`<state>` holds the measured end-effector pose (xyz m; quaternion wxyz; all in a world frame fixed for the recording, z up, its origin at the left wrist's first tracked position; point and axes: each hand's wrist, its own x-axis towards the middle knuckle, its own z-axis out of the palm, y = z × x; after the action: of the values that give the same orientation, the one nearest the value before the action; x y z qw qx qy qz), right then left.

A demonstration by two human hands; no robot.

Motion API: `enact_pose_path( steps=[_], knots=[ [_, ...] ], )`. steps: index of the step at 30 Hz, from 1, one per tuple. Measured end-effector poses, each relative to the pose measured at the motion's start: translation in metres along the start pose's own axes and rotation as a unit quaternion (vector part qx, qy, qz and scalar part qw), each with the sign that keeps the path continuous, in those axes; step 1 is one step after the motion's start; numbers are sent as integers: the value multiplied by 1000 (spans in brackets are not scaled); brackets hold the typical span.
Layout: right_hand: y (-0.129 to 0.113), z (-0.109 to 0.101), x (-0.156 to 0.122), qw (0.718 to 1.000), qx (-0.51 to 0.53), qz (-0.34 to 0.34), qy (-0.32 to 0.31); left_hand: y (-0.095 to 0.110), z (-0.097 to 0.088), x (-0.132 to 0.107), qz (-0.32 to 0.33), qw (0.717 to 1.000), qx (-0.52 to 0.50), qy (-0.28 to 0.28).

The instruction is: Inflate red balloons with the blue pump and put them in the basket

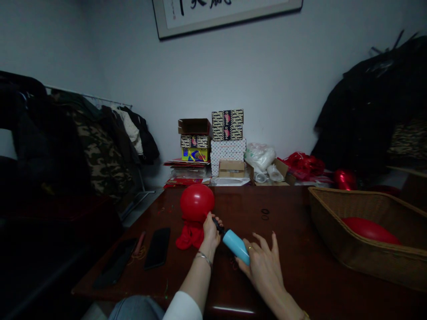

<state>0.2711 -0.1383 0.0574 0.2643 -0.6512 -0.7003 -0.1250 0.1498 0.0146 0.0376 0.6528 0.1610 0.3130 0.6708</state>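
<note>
A round, inflated red balloon [196,201] is in front of me over the dark table. My left hand [210,231] is closed round the balloon's neck, at the black nozzle end of a light-blue hand pump [236,246]. My right hand [265,264] grips the pump's rear part between thumb and fingers, with the outer fingers stretched away from it. The pump slants down to the right between both hands. Just below the balloon lies a limp red heap [189,236], perhaps uninflated balloons or cloth. My fingers hide the exact join of balloon and nozzle.
On the brown table [287,284] lie a black phone [158,248], another dark flat item [116,262] and dark rings [264,214]. At right stands a wicker basket [363,249] holding a red balloon [372,230]. Stacked boxes [227,153] stand along the wall.
</note>
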Motion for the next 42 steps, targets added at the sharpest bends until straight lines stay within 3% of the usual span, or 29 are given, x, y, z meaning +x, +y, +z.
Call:
enact_pose_path(
  steps=[8, 13, 17, 22, 29, 42],
  knots=[
    [6, -1, -14, 1000, -2, -8, -4, -3, -6, 8, 20, 1000, 6, 16],
    [28, -5, -35, 1000, -2, -26, 17, 5, -6, 14, 24, 999, 12, 26],
    [50, -7, -55, 996, -20, -82, 35, 13, -5, 17, 26, 999, 19, 44],
    [59, -10, -64, 994, -29, -92, 46, 12, -3, 12, 20, 999, 13, 40],
    [52, -12, -55, 996, -26, -77, 46, 9, 1, 4, 16, 1000, -2, 25],
    [10, -10, -11, 1000, -2, 18, -25, -19, 5, -19, -8, 1000, 18, 19]
  ],
)
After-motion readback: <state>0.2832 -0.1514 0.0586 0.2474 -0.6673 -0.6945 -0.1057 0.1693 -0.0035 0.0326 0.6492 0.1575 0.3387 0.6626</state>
